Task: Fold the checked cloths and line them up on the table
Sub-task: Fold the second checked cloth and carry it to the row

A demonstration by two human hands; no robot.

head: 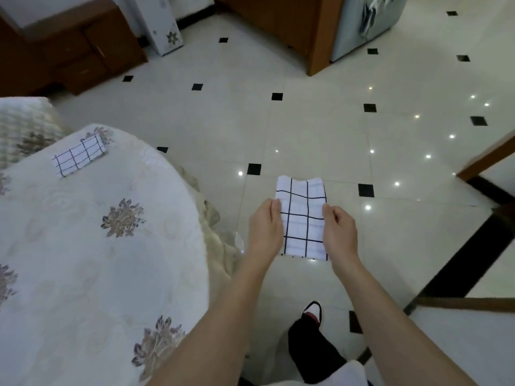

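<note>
Tiled floor [306, 129] beneath. At left, a round, covered table [69, 260]. Held over the floor, right of the table: a checked cloth [302, 218], folded narrow, pinched at its side edges by left hand [264, 227] and right hand [340, 229]. On the table's far part, a smaller folded cloth [79, 156].

Both hands [302, 227] pinching checked cloth [302, 218] above floor, folded cloth [79, 155] on table [83, 260]

folded cloth [79, 156] on table [83, 246], held cloth [302, 215] right
</note>
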